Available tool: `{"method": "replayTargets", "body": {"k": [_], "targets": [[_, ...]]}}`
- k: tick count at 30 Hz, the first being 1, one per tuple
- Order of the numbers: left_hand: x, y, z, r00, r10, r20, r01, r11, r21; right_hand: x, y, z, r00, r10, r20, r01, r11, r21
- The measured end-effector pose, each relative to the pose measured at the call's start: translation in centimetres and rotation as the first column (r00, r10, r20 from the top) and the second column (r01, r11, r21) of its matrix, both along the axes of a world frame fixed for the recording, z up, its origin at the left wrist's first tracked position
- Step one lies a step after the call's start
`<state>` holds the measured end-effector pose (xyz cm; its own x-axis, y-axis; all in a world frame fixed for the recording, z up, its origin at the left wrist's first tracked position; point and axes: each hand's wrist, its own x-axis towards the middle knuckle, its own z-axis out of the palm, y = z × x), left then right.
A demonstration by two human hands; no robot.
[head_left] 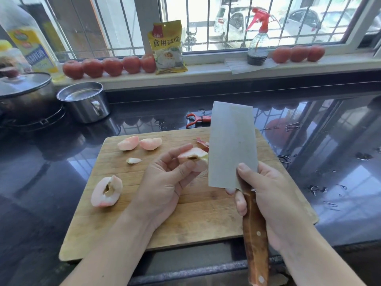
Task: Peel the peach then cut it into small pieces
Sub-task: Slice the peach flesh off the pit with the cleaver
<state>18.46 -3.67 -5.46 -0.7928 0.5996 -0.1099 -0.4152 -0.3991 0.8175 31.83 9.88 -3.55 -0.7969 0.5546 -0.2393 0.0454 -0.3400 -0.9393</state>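
Two hands work above the board (185, 213): the left hand (165, 182) pinches a peeled peach piece (192, 156) at its ends, and the right hand (274, 203) is clamped on the cleaver (232, 143). The wet flesh looks soft, slippery and light, so a gentle fingertip hold seems best. Four other pieces lie on the board.
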Motion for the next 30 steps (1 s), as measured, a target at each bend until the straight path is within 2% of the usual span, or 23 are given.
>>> {"method": "replayTargets", "body": {"k": [12,19,24,30], "targets": [[0.21,0.20,-0.35,0.998,-0.005,-0.062,0.003,0.999,-0.044,-0.11,0.17,0.20,0.999,-0.036,0.014,0.037,0.997,-0.073],[0.46,0.21,-0.22,0.994,-0.002,-0.108,-0.006,0.997,-0.073,-0.23,-0.29,0.17,0.998,-0.063,0.027,0.064,0.997,-0.037],[0.73,0.27,-0.40,0.982,0.029,-0.187,-0.046,0.995,-0.091,-0.60,-0.05,0.20,0.996,-0.080,0.038,0.079,0.997,0.015],[1.00,0.27,-0.40,0.954,-0.036,-0.299,-0.001,0.993,-0.122,-0.57,0.31,0.39,0.994,-0.089,0.067,0.089,0.996,-0.001]]}}
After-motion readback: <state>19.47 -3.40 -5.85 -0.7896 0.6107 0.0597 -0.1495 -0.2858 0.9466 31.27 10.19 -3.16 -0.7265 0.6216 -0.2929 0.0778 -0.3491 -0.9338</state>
